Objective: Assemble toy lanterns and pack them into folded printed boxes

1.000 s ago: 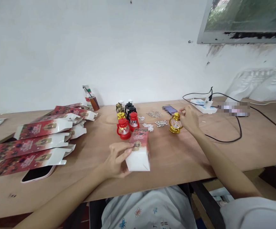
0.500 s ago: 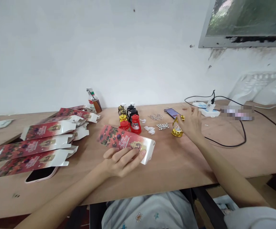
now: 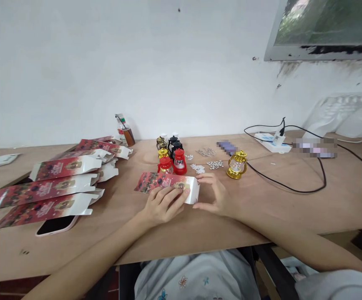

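Observation:
My left hand point(image 3: 165, 205) is closed over a red printed cardboard box point(image 3: 156, 181), its fingers lying across the printed face. The box's white end points right. At that end is my right hand point(image 3: 214, 195), thumb and fingers spread wide around its corners; whether the tips press on it I cannot tell. A gold miniature lantern point(image 3: 237, 165) stands upright on the table, right of that hand and apart from it. Just behind the box are two red lanterns point(image 3: 180, 161), with gold point(image 3: 163, 154) and black ones point(image 3: 177, 149) further back.
Flat printed boxes point(image 3: 59, 166) overlap at left, partly covering a phone point(image 3: 56, 225). Small white pieces point(image 3: 198, 168), round discs point(image 3: 214, 165) and a metal-looking pile point(image 3: 206, 152) lie mid-table. A bottle point(image 3: 126, 134) stands by the wall. A black cable point(image 3: 293, 191) loops near a power strip point(image 3: 273, 143).
My right hand has let go of the gold lantern and moved left to the box's white end. The lantern now stands alone. My left hand has shifted slightly with the box.

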